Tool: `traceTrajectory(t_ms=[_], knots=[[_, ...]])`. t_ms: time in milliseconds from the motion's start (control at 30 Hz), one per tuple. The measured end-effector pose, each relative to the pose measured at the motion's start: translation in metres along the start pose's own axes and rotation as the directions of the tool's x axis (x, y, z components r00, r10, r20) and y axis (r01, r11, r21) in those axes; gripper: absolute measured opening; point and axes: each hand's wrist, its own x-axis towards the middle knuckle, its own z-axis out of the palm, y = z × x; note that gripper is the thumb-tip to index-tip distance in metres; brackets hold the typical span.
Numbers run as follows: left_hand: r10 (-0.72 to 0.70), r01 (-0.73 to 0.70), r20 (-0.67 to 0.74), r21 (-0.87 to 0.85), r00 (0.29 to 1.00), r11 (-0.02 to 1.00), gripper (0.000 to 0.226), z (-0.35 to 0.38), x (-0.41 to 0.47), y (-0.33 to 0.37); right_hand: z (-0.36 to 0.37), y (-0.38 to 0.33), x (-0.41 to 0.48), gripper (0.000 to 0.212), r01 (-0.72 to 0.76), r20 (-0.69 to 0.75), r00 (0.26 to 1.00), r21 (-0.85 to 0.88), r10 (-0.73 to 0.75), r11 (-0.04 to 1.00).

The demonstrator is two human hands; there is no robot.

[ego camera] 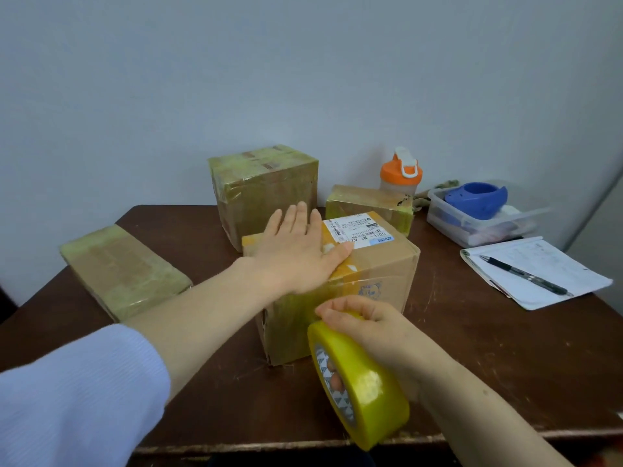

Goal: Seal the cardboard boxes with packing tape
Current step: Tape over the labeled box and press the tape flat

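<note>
A cardboard box (381, 278) with a white shipping label stands in the middle of the dark wooden table (505, 358). My left hand (296, 254) lies flat on its top, fingers straight, pressing down a strip of yellowish tape. My right hand (374, 332) grips a big roll of yellow packing tape (357, 379) in front of the box's near face, with tape stretched from the roll up onto the box. Three other boxes wrapped in tape sit around: a flat one (124, 274) at the left, a tall one (266, 190) behind, a small one (371, 203) at the back right.
At the back right stand an orange-lidded shaker bottle (401, 176) and a clear plastic tub (485, 217) holding a blue tape dispenser (478, 200). A notepad (536, 271) with a black pen (526, 276) lies at the right. The table's front edge is close below the roll.
</note>
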Motion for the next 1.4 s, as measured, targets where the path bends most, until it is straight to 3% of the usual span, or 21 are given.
traceTrajectory(t_ms=[67,133,200,400,600,733,833,933,1067,1167,1400], knots=[[0.016,-0.009,-0.099,0.065,0.995,0.998,0.102,0.005,-0.012,0.009,-0.001,0.0,0.003,0.02,-0.008,0.01,1.0,-0.003,0.008,1.0],[0.013,-0.014,-0.022,-0.041,1.0,0.999,0.109,0.011,-0.022,0.016,-0.003,0.001,0.006,0.022,-0.019,0.008,1.0,-0.001,0.019,1.0],[0.022,-0.018,0.039,-0.104,0.999,0.994,0.101,0.009,-0.024,0.018,-0.004,0.001,0.007,0.023,-0.013,0.008,1.0,0.007,0.012,1.0],[0.192,-0.195,0.092,0.022,0.977,0.981,0.099,0.005,-0.031,-0.004,-0.006,0.003,0.006,0.026,-0.02,0.038,0.999,0.049,0.018,0.999],[0.22,-0.217,0.146,-0.036,0.964,0.975,0.103,-0.007,-0.025,-0.012,-0.003,-0.01,-0.004,0.025,-0.005,0.053,0.999,0.074,0.001,0.997],[0.247,-0.21,0.174,-0.204,0.953,0.956,0.083,-0.02,-0.016,-0.02,-0.01,-0.028,-0.02,0.044,0.061,0.159,0.984,0.115,-0.079,0.991],[0.269,-0.16,0.267,-0.368,0.926,0.916,0.096,-0.038,-0.008,-0.031,-0.012,-0.055,-0.028,0.057,0.167,0.229,0.951,0.189,-0.209,0.968],[0.189,-0.06,0.251,-0.448,0.949,0.892,0.091,-0.042,0.003,-0.046,-0.01,-0.076,-0.02,0.076,0.291,0.189,0.929,0.152,-0.317,0.944],[-0.038,0.048,0.045,-0.228,0.998,0.972,0.019,-0.025,0.03,-0.063,0.003,-0.093,0.012,0.067,0.371,0.024,0.929,-0.001,-0.371,0.929],[-0.144,0.146,0.027,-0.22,0.989,0.964,0.026,-0.006,0.045,-0.077,0.008,-0.097,0.036,0.052,0.422,-0.019,0.902,-0.177,-0.432,0.889],[-0.218,0.224,0.056,-0.35,0.974,0.909,0.032,0.025,0.064,-0.095,0.027,-0.089,0.058,0.035,0.505,-0.068,0.846,-0.213,-0.529,0.836]])
